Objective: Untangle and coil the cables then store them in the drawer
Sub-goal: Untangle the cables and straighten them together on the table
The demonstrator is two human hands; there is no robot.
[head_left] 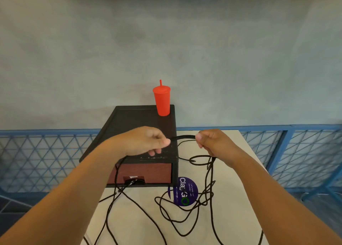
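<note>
1. A short stretch of the black cable [183, 137] runs between my hands, above the front right corner of the drawer box [133, 122].
2. My left hand [148, 142] pinches it with thumb and forefinger. My right hand [212, 143] grips it in curled fingers.
3. The rest hangs below my hands and lies in tangled loops on the white table [240, 170], crossing a purple sticker [190, 187].
4. A red cup [162, 100] stands on the box's back right corner.

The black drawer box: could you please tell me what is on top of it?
A red lidded cup with a straw stands upright at its far right corner. The left hand, pinching a black cable, covers part of the near edge; anything beneath it is hidden.
</note>
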